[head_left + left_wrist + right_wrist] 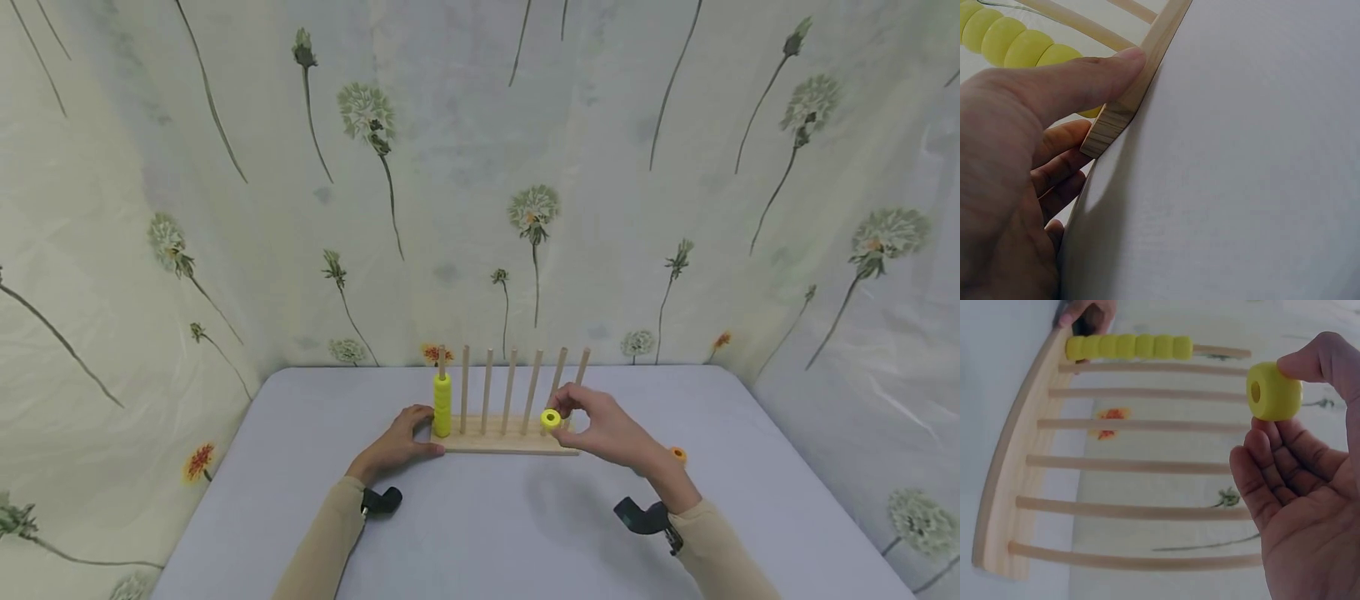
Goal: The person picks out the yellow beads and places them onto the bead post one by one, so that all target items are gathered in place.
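Observation:
A wooden peg rack point(510, 447) with several upright dowels stands on the table. Stacked yellow beads point(442, 406) fill most of its leftmost dowel, whose tip pokes out above them. My left hand point(402, 439) grips the rack's left end, the thumb along the front of the base point(1141, 78) and the fingers round the end. Between thumb and fingertips, my right hand point(606, 427) pinches one yellow bead point(1274, 392), held in front of the right-hand dowels and touching none of them. The hole in this bead shows in the head and right wrist views.
An orange bead point(678, 455) lies on the table to the right, partly behind my right wrist. The pale table point(480, 533) meets a flower-printed curtain point(450, 208) at its back edge and sides.

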`<move>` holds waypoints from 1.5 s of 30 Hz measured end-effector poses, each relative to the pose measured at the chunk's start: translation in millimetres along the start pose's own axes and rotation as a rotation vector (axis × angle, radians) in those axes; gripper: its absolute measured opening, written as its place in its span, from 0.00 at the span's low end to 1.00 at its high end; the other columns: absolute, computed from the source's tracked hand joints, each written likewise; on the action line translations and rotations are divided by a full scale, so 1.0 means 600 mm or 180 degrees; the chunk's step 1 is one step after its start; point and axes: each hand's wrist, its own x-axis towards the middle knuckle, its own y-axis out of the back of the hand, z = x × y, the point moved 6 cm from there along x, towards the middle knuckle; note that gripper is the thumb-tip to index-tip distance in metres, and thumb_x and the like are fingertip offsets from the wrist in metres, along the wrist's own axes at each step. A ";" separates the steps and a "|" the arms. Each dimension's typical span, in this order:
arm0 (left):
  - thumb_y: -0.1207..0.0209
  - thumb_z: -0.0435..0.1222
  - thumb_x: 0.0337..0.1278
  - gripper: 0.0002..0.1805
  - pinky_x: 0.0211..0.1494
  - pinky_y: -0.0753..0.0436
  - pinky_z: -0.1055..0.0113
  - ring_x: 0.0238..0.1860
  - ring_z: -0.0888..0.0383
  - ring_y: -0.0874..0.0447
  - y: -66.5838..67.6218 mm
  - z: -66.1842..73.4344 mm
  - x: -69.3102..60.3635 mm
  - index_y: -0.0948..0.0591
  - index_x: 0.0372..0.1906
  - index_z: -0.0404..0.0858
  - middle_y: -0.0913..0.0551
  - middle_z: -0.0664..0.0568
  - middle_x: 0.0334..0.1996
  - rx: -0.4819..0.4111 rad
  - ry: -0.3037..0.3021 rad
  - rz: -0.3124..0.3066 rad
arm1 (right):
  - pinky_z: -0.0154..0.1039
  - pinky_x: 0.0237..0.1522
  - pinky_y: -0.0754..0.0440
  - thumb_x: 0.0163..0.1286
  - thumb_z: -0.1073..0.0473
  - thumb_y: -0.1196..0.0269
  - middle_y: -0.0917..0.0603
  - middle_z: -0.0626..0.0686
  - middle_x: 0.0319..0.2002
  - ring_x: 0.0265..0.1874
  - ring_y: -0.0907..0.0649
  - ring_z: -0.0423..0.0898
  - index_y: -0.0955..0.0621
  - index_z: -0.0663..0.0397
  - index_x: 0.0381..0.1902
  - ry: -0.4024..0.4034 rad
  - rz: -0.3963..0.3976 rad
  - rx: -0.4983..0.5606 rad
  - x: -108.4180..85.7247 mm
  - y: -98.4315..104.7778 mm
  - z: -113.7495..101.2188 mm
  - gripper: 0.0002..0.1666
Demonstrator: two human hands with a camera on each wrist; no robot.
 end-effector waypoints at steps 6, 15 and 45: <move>0.29 0.54 0.43 0.44 0.75 0.47 0.41 0.74 0.44 0.48 0.001 0.002 -0.002 0.31 0.67 0.45 0.38 0.47 0.71 0.0010 -0.0008 0.0002 | 0.36 0.42 0.21 0.57 0.59 0.30 0.20 0.38 0.39 0.38 0.21 0.37 0.23 0.40 0.43 0.0370 0.0154 -0.0157 0.042 0.004 -0.048 0.17; 0.29 0.53 0.44 0.43 0.75 0.47 0.41 0.74 0.44 0.47 0.001 0.006 -0.001 0.31 0.67 0.45 0.38 0.46 0.70 -0.0012 -0.0069 -0.0005 | 0.43 0.49 0.21 0.61 0.56 0.31 0.19 0.41 0.43 0.41 0.20 0.41 0.23 0.42 0.46 0.0307 0.0246 -0.0052 0.105 0.014 -0.100 0.16; 0.29 0.52 0.46 0.39 0.75 0.48 0.41 0.74 0.46 0.47 0.001 0.006 0.000 0.29 0.65 0.49 0.37 0.49 0.69 -0.0008 -0.0061 -0.0030 | 0.43 0.50 0.22 0.66 0.48 0.36 0.19 0.42 0.44 0.44 0.22 0.41 0.21 0.41 0.47 0.0144 0.0166 0.0154 0.230 -0.021 -0.120 0.14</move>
